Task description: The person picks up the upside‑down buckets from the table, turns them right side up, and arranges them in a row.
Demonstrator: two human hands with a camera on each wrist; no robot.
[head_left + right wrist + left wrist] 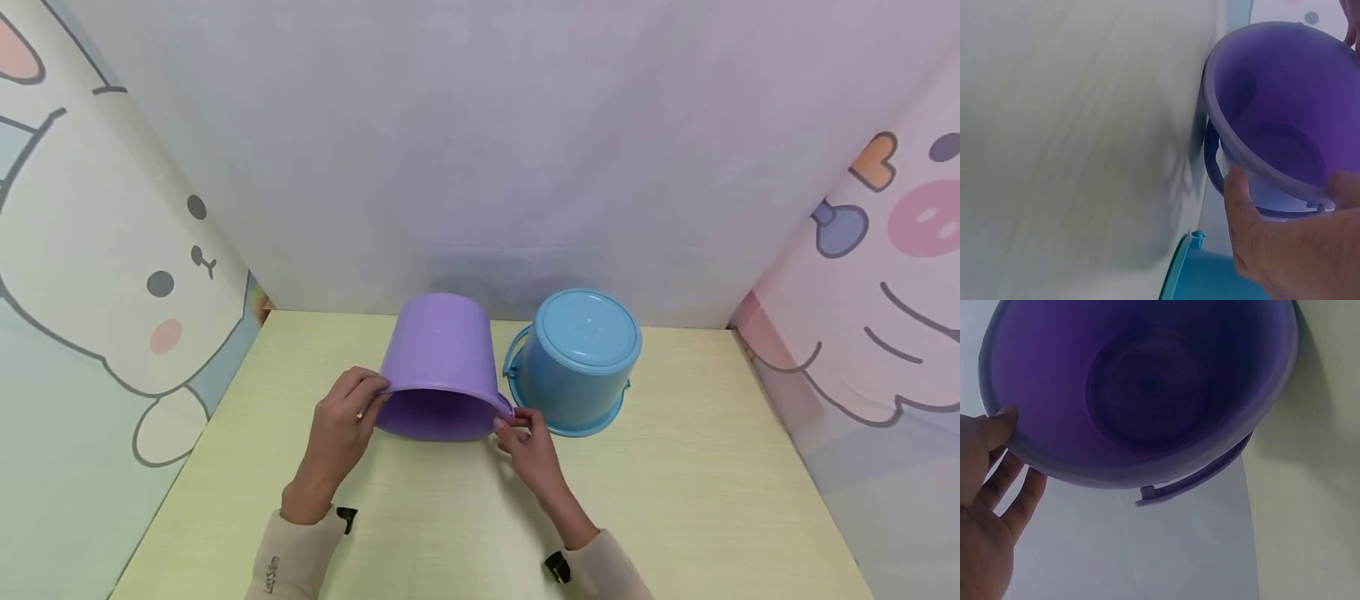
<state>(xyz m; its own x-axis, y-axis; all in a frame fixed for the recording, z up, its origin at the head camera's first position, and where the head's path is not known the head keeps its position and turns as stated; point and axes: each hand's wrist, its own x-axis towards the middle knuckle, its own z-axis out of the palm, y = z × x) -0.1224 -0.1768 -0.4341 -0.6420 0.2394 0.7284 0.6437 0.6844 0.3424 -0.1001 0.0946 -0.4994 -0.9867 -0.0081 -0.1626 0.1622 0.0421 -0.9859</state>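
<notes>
A purple bucket (442, 346) is tipped on the pale table, its open mouth facing me and its base toward the back wall. My left hand (339, 429) pinches the rim on the left side, with the thumb inside the mouth in the left wrist view. At the right side of the rim, my right hand (534, 457) holds the edge near the handle joint. The bucket's handle (1204, 472) hangs below the rim in the left wrist view. Close to my right hand, a blue bucket (581, 358) stands upside down, its base up.
The pale wooden table (442, 533) meets a grey-white back wall (465, 150) behind the buckets. Cartoon-printed panels (97, 233) flank the table on both sides. The blue bucket's handle (513, 350) sticks out toward the purple one.
</notes>
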